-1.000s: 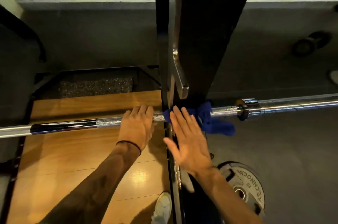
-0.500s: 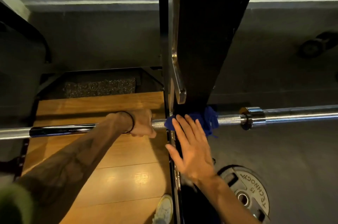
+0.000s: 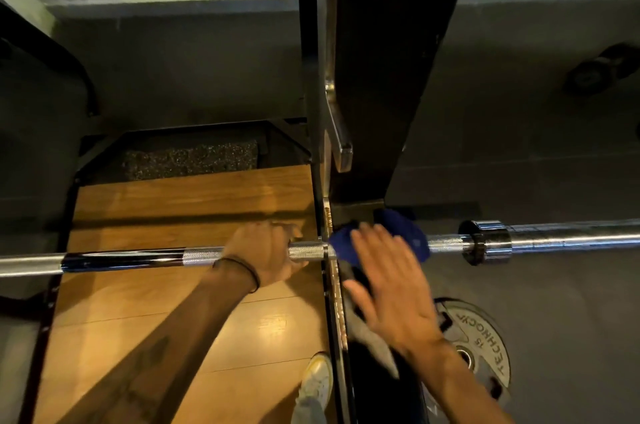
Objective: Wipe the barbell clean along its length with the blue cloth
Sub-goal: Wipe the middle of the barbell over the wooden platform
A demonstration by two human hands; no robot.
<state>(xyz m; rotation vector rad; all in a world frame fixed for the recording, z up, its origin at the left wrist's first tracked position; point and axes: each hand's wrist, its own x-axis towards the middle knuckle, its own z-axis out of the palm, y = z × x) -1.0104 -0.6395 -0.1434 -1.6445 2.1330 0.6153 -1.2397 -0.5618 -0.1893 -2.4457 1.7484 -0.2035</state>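
A chrome barbell (image 3: 121, 259) runs left to right across the view, resting in the rack. The blue cloth (image 3: 412, 236) is draped over the bar just right of the rack upright, a little left of the bar's collar (image 3: 488, 243). My left hand (image 3: 266, 252) grips the knurled part of the bar just left of the upright. With fingers straight, my right hand (image 3: 391, 281) lies flat, its fingertips on the near part of the cloth.
A black rack upright (image 3: 381, 77) with a steel hook (image 3: 337, 133) crosses the middle. A wooden platform (image 3: 173, 285) lies under the bar on the left. A 15 weight plate (image 3: 481, 347) lies on the dark floor at lower right. My shoe (image 3: 317, 380) shows at the bottom.
My left hand went from resting on top of the bar to gripping it. The cloth's hanging end has been bunched up onto the bar. My right hand stayed flat on it.
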